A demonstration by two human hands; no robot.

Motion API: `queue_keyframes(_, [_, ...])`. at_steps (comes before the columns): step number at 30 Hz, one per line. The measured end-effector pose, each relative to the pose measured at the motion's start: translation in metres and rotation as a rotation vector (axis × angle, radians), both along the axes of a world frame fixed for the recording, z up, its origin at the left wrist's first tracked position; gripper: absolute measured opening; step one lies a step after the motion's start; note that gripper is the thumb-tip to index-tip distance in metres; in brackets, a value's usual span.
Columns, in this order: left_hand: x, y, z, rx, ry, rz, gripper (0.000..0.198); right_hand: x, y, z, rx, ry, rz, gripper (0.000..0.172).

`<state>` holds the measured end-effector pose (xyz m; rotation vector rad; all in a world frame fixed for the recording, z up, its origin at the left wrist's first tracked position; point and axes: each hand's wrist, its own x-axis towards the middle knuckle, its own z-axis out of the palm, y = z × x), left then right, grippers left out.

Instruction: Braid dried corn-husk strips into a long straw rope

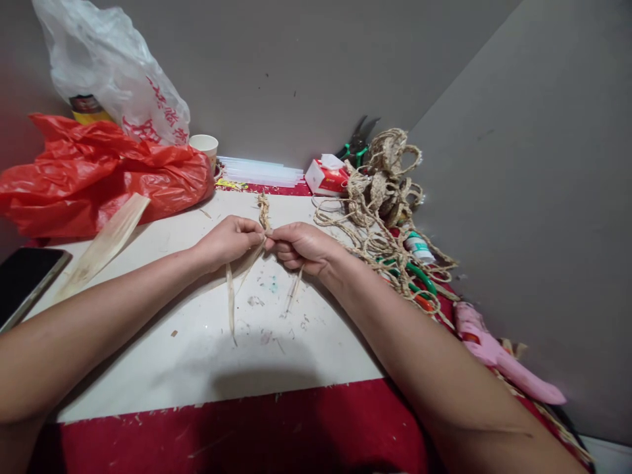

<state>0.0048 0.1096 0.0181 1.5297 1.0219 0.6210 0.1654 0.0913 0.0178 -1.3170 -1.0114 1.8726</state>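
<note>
My left hand (231, 239) and my right hand (302, 246) meet over the white board, fingers pinched close together. Between them they grip a braided cord of dried husk fibre (263, 209), whose finished plait runs away from me beyond the fingertips. Loose strands hang toward me: one husk strip (230, 303) dangles below my left hand, and a thinner strand (295, 289) comes down beneath my right. The exact spot where the strands cross is covered by the fingers.
A red plastic bag (108, 174), a phone (29, 283) and a wide dried husk (106, 247) are at left. A paper cup (205, 146), clear sticks (259, 172) and tissue pack (326, 179) stand behind. Tangled cord (382, 191) and a pink glue gun (503, 355) lie right.
</note>
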Motion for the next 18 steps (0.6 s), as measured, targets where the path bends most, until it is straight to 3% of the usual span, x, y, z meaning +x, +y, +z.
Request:
queue_keyframes(4, [0.001,-0.003,0.005,-0.067,0.051,0.006,0.013,-0.010,-0.006,0.002,0.061,-0.083,-0.065,0.018])
queue_keyframes(9, [0.004,-0.013,0.006,-0.030,0.107,-0.004,0.009,-0.016,-0.010,0.003,0.013,-0.044,-0.115,0.033])
queue_keyframes(18, [0.009,-0.027,0.003,0.141,0.175,0.006,0.013,-0.019,-0.012,0.003,0.036,-0.070,-0.144,0.023])
